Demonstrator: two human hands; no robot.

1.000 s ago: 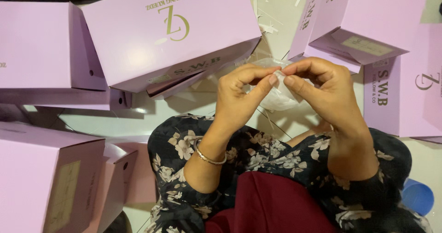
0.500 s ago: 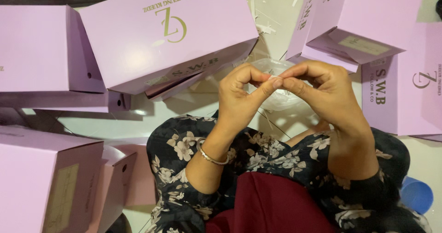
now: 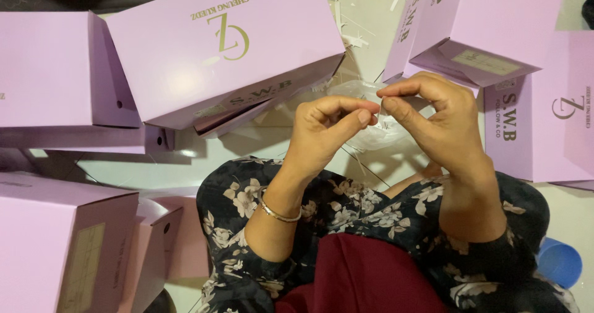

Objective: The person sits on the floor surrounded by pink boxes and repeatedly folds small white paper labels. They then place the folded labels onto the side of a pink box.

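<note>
Two hands, left (image 3: 325, 133) and right (image 3: 442, 124), met fingertip to fingertip over a plastic bag (image 3: 371, 133), above the lap; boxes ringed them: one (image 3: 229, 47) ahead-left, one (image 3: 489, 25) ahead-right, another (image 3: 62, 239) near-left

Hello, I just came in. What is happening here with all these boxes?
A person sits on the floor and pinches a small clear plastic bag between the fingertips of the left hand and the right hand, close together above the lap. Closed lilac cardboard boxes lie all around; a blue cup stands at the right.
</note>
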